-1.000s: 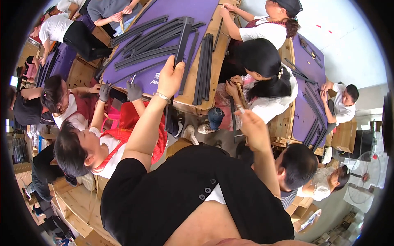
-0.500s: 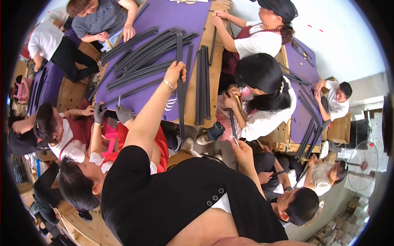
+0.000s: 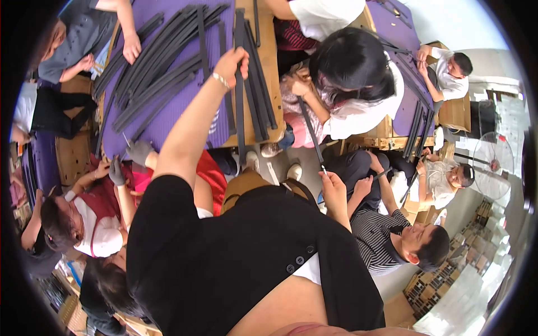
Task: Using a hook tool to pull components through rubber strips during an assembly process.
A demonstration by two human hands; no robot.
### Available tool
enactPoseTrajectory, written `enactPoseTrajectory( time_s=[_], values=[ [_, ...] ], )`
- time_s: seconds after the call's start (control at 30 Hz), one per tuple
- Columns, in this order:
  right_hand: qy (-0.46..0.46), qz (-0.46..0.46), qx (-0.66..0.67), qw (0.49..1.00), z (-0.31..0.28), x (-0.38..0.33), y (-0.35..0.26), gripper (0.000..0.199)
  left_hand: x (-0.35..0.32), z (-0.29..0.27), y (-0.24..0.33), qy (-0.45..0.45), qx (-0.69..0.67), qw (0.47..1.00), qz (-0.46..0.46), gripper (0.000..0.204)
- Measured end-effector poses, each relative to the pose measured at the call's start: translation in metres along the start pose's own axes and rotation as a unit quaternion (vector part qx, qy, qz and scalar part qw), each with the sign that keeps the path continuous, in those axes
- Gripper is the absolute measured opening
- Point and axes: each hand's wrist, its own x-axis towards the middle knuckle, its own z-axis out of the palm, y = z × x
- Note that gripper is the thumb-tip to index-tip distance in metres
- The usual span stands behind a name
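Since a moment ago the left hand (image 3: pixel 232 60) has reached further over the bench (image 3: pixel 269 84), its grip pinching a black strip (image 3: pixel 240 95), ready to lift clear, while the right hand (image 3: pixel 334 187) hangs loosely curled, holding nothing.

We find the purple mat (image 3: pixel 168 120) crowded with dark strips (image 3: pixel 157 78); a co-worker's hand (image 3: pixel 132 47) blocks its far left, gloved hands (image 3: pixel 128 159) its near edge, leaving bare mat beside the left hand (image 3: pixel 232 60)
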Motion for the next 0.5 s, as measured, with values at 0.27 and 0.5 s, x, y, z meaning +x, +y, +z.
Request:
enactPoseTrajectory(
  time_s=[0.27,0.5],
  values=[
    [0.1,-0.498,-0.199,0.838,0.064,0.008,-0.137,0.015,-0.118,0.082,-0.008,-0.04,0.066,0.994,0.077,0.012],
    [0.123,-0.633,-0.201,0.737,0.123,-0.004,-0.21,0.013,-0.17,0.09,-0.004,-0.044,0.049,0.992,0.112,0.013]
  ],
)
